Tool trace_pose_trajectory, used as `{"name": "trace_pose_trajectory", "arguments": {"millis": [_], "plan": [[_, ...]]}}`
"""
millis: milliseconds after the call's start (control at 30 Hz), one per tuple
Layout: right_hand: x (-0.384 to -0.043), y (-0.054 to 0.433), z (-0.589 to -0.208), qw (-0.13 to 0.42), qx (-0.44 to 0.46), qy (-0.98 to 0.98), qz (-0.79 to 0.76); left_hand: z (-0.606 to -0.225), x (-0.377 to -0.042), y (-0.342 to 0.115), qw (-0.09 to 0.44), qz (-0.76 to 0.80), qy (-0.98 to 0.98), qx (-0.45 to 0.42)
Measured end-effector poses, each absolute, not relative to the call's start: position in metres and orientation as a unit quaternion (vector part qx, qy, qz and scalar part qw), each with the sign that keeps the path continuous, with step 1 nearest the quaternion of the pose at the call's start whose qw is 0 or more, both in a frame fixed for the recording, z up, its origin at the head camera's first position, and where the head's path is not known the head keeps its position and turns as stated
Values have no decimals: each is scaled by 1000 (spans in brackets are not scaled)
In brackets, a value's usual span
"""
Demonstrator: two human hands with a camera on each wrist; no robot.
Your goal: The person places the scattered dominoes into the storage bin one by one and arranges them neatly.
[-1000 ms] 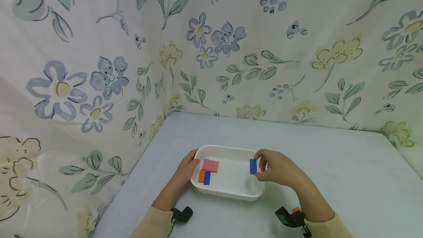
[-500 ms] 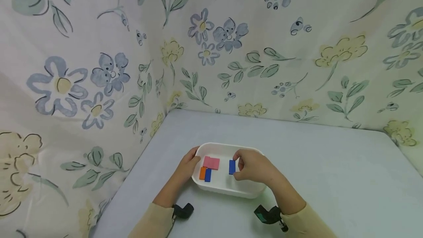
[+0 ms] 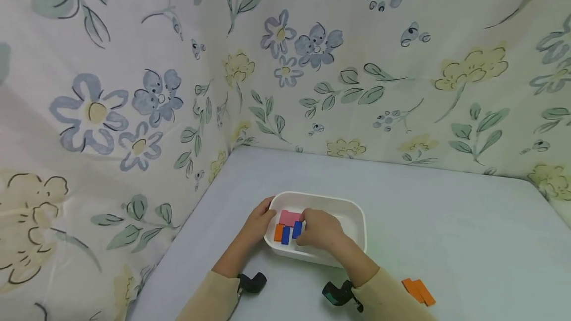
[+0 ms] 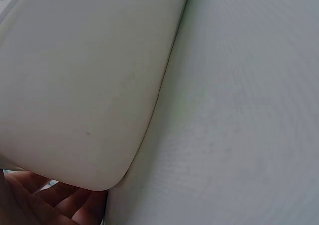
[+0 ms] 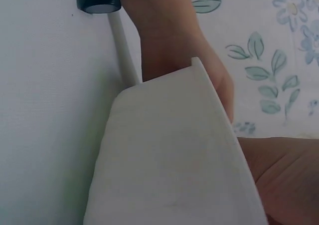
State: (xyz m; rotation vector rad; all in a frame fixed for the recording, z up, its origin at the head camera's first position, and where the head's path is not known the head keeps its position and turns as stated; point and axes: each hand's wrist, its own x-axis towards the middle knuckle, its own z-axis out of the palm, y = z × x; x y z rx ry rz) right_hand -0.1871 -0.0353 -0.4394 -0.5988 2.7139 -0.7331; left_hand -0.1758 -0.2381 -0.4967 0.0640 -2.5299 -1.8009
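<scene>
A white plastic tray [image 3: 350,218] with raised walls is on the table. My left hand [image 3: 257,223] grips its left end, thumb over the rim; the left wrist view shows fingers [image 4: 60,200] against the tray's outside. Inside the tray, my right hand [image 3: 322,230] pinches a small blue rectangular tile [image 3: 297,230] between thumb and finger. Just left of that tile lie another blue tile [image 3: 286,235] and an orange tile [image 3: 278,232], side by side. Behind them are pink pieces [image 3: 289,218], partly covered by the right fingertips. The tray wall [image 5: 164,145] hides the tiles in the right wrist view.
Orange tiles [image 3: 418,291] lie on the pale table [image 3: 446,222], near the right sleeve. Floral cloth [image 3: 357,63] hangs behind and to the left of the table. Each wrist carries a dark camera [image 3: 252,283].
My right hand has carried the blue tile leftward from the tray's right end to beside the other tiles. My left hand keeps its grip on the rim. Orange tiles on the table have become visible.
</scene>
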Motion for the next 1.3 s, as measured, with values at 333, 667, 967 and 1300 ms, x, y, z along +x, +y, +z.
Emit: {"name": "trace_pose_trajectory", "arguments": {"millis": [333,667,967,1300], "plan": [[-193,-43,-452,137,-232,936,-226,-494,-177,-236,19,-578,-816,15],[-192,-46,-454,120,-249,941,-197,-492,-179,-236,23,-576,-817,13],[-190,-46,-456,110,-247,943,-195,-493,-177,-236,25,-585,-811,6],[-186,-46,-456,104,-257,942,-191,-496,-177,-238,29,-587,-809,11]]}}
